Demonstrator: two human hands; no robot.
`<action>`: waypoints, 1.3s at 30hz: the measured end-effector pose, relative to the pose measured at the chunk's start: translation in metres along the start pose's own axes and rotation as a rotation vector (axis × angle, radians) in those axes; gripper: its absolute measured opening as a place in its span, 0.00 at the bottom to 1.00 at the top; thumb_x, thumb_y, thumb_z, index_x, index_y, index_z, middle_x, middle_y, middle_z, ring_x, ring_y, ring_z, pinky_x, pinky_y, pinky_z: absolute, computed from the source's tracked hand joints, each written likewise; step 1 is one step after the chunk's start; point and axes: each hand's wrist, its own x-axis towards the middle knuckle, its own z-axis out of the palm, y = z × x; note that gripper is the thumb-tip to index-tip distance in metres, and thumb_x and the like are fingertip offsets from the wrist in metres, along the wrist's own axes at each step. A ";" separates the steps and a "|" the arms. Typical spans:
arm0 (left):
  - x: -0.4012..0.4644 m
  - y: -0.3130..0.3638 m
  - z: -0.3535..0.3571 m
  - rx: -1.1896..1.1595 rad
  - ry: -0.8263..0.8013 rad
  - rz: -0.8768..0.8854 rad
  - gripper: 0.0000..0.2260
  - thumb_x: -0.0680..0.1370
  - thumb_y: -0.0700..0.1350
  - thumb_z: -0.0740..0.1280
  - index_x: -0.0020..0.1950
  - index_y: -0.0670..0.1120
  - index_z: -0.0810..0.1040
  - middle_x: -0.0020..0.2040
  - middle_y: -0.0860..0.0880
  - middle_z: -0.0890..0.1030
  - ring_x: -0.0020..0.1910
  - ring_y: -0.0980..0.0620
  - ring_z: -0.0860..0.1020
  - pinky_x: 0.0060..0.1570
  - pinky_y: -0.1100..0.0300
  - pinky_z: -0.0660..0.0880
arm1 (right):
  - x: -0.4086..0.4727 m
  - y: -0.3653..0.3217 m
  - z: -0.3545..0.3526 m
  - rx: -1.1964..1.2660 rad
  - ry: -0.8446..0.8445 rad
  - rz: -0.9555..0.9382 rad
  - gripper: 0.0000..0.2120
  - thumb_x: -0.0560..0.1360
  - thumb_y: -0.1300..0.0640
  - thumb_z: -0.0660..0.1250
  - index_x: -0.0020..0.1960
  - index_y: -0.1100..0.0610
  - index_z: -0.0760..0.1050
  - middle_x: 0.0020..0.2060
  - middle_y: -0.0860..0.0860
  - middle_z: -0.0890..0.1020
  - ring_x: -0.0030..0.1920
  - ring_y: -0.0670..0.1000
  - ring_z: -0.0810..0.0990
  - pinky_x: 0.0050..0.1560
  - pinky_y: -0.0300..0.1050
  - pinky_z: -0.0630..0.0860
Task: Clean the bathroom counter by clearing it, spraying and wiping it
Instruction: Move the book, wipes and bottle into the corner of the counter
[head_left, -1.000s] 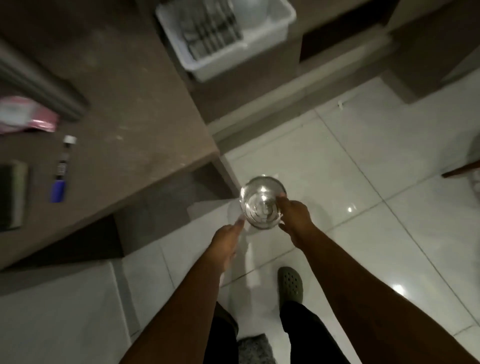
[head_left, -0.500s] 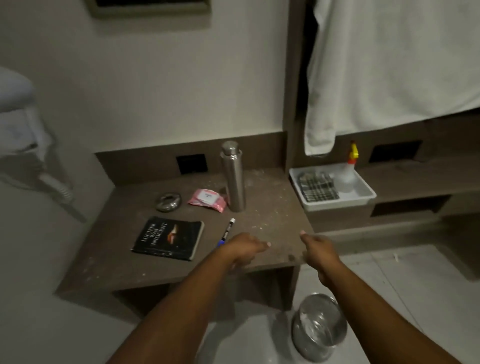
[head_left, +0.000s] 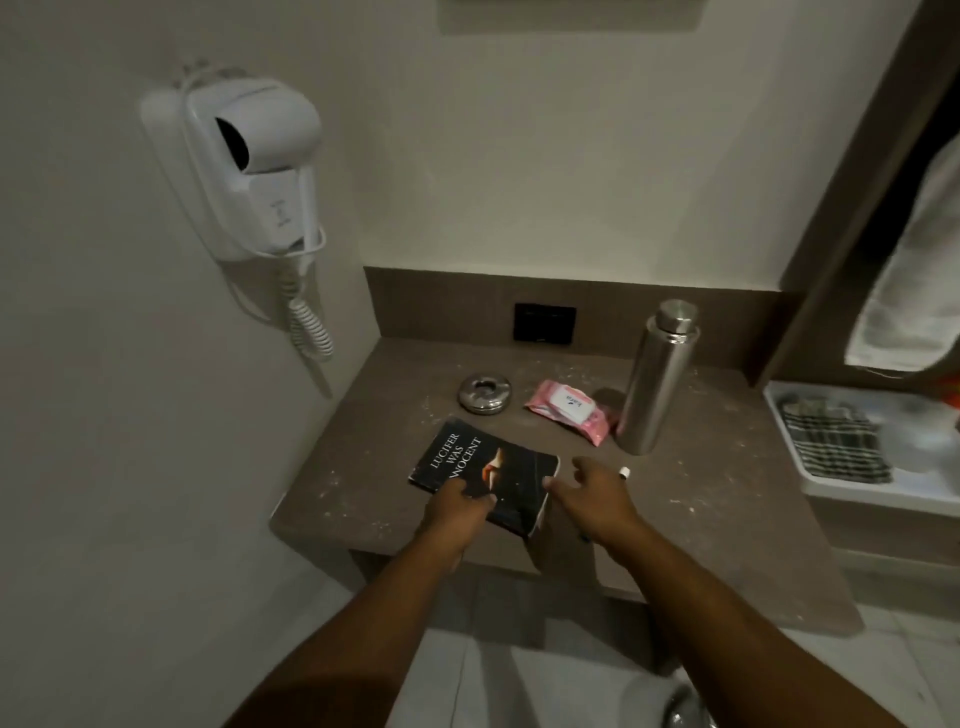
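Clearing stage: half a second earlier both hands hovered empty over the counter's front edge; now the left hand (head_left: 457, 506) grips the near edge of the black paperback book (head_left: 485, 475), which lies on the front of the dusty counter (head_left: 717, 499). The right hand (head_left: 597, 493), fingers relaxed and empty, reaches beside the book's right edge. Steel bottle (head_left: 657, 379), pink wipes packet (head_left: 569, 410) and metal ashtray (head_left: 484, 393) remain uncleared; spraying and wiping are likely some way off.
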 end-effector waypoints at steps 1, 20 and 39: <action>0.006 -0.003 -0.001 0.004 0.040 -0.010 0.11 0.74 0.48 0.69 0.55 0.49 0.78 0.54 0.48 0.81 0.51 0.47 0.79 0.57 0.50 0.77 | 0.011 -0.004 0.005 -0.060 -0.021 -0.042 0.25 0.76 0.49 0.69 0.69 0.59 0.70 0.65 0.58 0.77 0.62 0.57 0.77 0.55 0.48 0.76; 0.068 0.017 -0.004 -0.548 0.134 -0.407 0.06 0.78 0.37 0.63 0.51 0.41 0.79 0.50 0.42 0.82 0.48 0.47 0.81 0.48 0.55 0.75 | 0.144 -0.006 0.057 -0.263 -0.513 0.022 0.15 0.78 0.54 0.66 0.62 0.58 0.73 0.57 0.55 0.79 0.56 0.53 0.79 0.57 0.47 0.75; 0.173 0.028 -0.115 1.078 0.239 0.458 0.24 0.67 0.57 0.75 0.57 0.44 0.83 0.61 0.43 0.81 0.59 0.49 0.81 0.66 0.64 0.68 | 0.244 -0.156 0.144 0.381 -0.451 0.116 0.12 0.78 0.64 0.63 0.61 0.60 0.74 0.53 0.58 0.81 0.47 0.55 0.82 0.39 0.46 0.82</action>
